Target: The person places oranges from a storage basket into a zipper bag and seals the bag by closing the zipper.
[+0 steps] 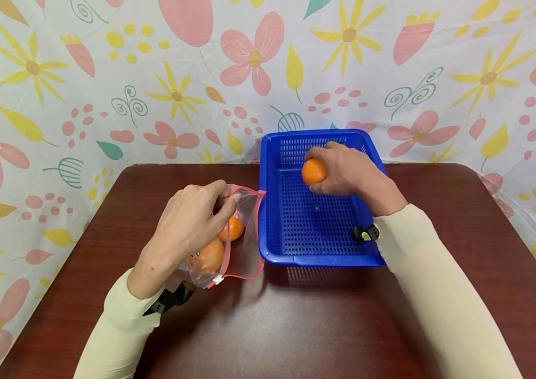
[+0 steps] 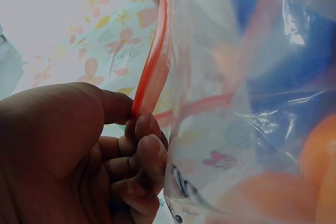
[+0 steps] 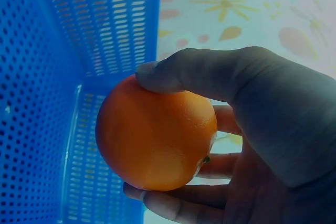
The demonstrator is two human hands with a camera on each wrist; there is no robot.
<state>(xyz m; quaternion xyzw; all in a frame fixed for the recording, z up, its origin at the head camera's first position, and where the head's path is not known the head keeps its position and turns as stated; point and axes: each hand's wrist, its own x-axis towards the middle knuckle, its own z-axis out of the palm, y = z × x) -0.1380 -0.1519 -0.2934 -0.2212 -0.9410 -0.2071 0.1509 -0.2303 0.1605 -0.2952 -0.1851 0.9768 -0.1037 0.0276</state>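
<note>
My right hand (image 1: pixel 341 167) grips an orange (image 1: pixel 314 172) above the blue plastic basket (image 1: pixel 322 260). In the right wrist view, thumb and fingers curl round this orange (image 3: pixel 157 135), and a small green stem spot shows on it. My left hand (image 1: pixel 185 223) pinches the pink-red zip edge (image 2: pixel 151 72) of a clear plastic bag (image 1: pixel 247 258) just left of the basket. Inside the bag lie oranges (image 1: pixel 208 256), partly hidden by the left hand. The bag's mouth gapes toward the basket, and a white slider (image 1: pixel 218 279) sits at its near corner.
Both the bag and the basket rest on a dark reddish-brown table (image 1: pixel 268 326). Behind the table hangs a white cloth (image 1: pixel 192 142) printed with flowers and leaves. A dark wrist camera (image 1: pixel 365 233) on the right arm overlaps the basket's near right side.
</note>
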